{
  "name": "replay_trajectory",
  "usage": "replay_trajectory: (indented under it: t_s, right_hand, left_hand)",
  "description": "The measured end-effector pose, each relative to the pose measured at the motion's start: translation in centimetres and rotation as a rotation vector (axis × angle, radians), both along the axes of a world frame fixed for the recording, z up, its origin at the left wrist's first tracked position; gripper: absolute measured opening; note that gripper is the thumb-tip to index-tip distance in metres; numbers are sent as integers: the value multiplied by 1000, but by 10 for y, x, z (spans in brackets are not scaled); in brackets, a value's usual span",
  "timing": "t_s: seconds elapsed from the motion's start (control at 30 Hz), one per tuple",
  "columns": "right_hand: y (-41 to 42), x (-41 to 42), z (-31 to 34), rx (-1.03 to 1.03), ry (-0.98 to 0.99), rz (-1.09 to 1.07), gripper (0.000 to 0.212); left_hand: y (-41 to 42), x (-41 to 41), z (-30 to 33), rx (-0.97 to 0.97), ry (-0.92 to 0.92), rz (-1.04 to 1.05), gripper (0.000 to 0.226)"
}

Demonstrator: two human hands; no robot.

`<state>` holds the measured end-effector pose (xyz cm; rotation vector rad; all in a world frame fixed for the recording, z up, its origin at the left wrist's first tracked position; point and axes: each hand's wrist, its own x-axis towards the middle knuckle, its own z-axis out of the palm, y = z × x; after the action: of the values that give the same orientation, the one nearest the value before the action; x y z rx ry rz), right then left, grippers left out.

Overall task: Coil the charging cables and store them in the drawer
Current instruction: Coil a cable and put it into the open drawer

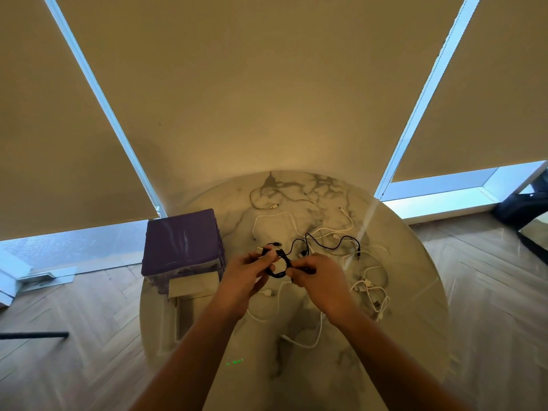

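Both hands grip the black cable [280, 264] above the bench [415, 292]: the left hand [247, 269] pinches its plug end, the right hand [315, 275] holds the forming loop, its tail trailing right. It looks about half coiled. Around it lie roughly five white cables [274, 216], uncoiled. One purple drawer unit [181, 241] stands at left, one drawer [192, 287] pulled open, seemingly holding none.

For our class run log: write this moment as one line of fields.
step: coiling | left hand: holds black cable | right hand: holds it too | white cables: loose on table | drawer: open
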<state>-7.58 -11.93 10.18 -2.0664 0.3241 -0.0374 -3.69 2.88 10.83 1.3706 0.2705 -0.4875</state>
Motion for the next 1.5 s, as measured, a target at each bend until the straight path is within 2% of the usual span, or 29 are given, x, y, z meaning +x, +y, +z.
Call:
replay_trajectory:
  t_s: [0.1,0.2,0.27,0.37,0.47,0.53,0.67,0.87,1.07,1.2,1.37,1.5]
  right_hand:
    - [3,2,-4,218,18,-69,16]
    - [7,4,-5,401,38,-91,21]
    - [10,5,-6,349,5,-82,17]
    - [18,5,-10,70,-79,-18,13]
    - [25,4,-17,-98,-167,33,15]
    - [30,3,-20,-107,-152,61,15]
    - [42,4,-30,73,-11,77,15]
    - [74,8,-50,221,172,118,15]
    - [110,21,-74,133,209,215,21]
    - [131,30,-92,132,256,227,21]
    - [147,34,-115,-42,268,274,22]
    - [150,36,-128,-285,268,291,24]
  left_hand:
    - [1,1,-4,-43,19,42,21]
    - [4,0,-7,-71,31,73,18]
    - [5,-1,-9,-64,39,111,17]
    - [8,-4,-13,-72,52,192,14]
    - [13,-8,-19,-60,50,236,21]
    - [20,-9,-25,-56,83,252,24]
    - [41,-18,-39,-29,144,259,21]
    - [78,-37,-71,192,120,316,26]
    - [112,-43,-93,453,69,292,30]
    - [136,-44,-106,802,-28,162,29]
    - [148,-50,-121,1035,-123,59,28]
    - [150,-58,-127,1058,-144,158,30]
